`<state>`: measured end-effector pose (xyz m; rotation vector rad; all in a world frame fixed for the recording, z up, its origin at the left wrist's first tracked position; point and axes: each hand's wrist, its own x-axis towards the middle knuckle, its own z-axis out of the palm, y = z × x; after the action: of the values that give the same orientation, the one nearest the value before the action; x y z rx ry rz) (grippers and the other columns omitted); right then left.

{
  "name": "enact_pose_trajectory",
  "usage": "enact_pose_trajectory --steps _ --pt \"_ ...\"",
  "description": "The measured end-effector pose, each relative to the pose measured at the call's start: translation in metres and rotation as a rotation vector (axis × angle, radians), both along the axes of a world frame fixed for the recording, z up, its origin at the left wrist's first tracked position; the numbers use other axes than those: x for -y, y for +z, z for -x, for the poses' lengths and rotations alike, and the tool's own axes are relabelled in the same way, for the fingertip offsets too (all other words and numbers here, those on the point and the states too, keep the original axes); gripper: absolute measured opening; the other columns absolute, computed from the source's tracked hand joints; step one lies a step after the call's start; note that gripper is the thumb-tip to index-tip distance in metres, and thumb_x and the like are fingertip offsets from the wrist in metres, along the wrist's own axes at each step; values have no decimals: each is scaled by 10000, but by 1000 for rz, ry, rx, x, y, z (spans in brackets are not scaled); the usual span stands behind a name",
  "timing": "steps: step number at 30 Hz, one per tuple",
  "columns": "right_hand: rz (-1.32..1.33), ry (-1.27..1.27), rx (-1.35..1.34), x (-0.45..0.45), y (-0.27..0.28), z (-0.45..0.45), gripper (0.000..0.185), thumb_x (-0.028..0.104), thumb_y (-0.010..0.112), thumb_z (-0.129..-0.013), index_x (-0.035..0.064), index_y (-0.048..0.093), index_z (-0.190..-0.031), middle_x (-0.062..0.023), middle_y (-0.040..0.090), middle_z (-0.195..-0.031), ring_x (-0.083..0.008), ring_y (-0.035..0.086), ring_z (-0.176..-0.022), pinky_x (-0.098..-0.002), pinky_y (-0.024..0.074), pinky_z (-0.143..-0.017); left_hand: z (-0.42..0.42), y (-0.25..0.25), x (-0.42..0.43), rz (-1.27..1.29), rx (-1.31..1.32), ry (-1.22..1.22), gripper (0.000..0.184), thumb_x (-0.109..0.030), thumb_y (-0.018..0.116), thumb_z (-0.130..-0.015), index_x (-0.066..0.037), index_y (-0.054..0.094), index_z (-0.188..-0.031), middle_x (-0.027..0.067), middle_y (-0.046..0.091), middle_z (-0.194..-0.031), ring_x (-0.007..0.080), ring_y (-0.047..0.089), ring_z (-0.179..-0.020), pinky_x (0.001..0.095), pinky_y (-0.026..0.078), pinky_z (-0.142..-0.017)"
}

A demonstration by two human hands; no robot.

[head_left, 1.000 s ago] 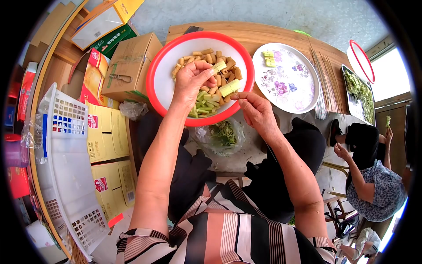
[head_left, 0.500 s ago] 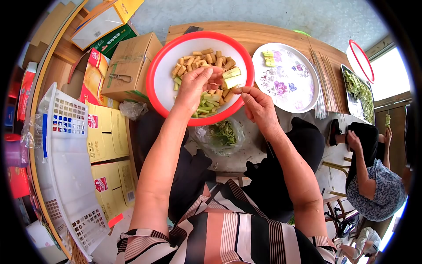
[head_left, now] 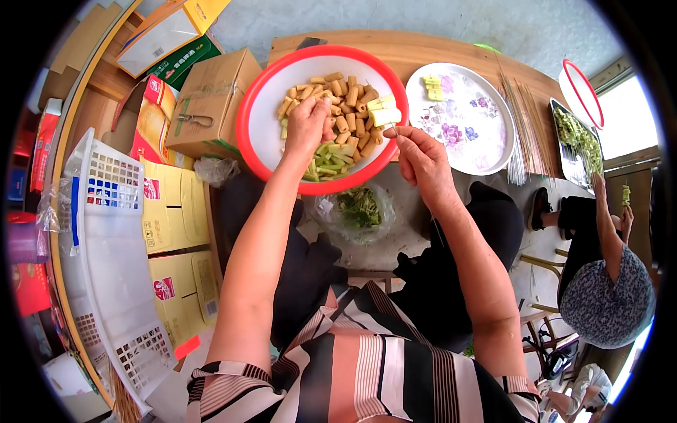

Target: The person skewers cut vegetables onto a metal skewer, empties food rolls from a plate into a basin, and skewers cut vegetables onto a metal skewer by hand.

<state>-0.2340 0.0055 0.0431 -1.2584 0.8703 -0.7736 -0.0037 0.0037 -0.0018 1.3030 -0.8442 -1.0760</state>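
My right hand [head_left: 423, 161] pinches a thin metal skewer [head_left: 395, 130] at the basin's right rim. Pale green vegetable pieces [head_left: 384, 111] sit on the skewer's far end. Over the red-rimmed white basin [head_left: 252, 130], my left hand [head_left: 309, 127] has its fingers curled closed; what is in them, if anything, is hidden. Beside and beyond that hand lie many short brown rolls [head_left: 343, 124], and cut green stalks [head_left: 328, 162] are heaped nearer me. To the right, a flowered white tray [head_left: 486, 151] carries a few skewered green pieces [head_left: 433, 87].
Bare skewers [head_left: 523, 134] lie on the wooden table [head_left: 416, 51], right of the tray. A bag of greens [head_left: 361, 211] is below the basin. A cardboard box [head_left: 211, 106] and a white plastic crate [head_left: 116, 261] stand left. A co-worker [head_left: 610, 296] sits at right, holding a skewer.
My left hand has drawn back left from the skewered pieces, and its fingers have curled in. My right hand has shifted slightly right with the skewer. The co-worker's nearer arm has swung up toward the greens.
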Motion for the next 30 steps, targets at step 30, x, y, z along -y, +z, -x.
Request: enact_pose_trajectory --steps 30 --pt "-4 36 32 0 1 16 195 128 483 -918 17 615 -1009 53 440 -561 -22 371 -448 -182 298 -414 16 -38 6 -4 447 24 176 34 623 -726 -31 481 -808 69 595 -713 167 618 -654 278 472 -556"
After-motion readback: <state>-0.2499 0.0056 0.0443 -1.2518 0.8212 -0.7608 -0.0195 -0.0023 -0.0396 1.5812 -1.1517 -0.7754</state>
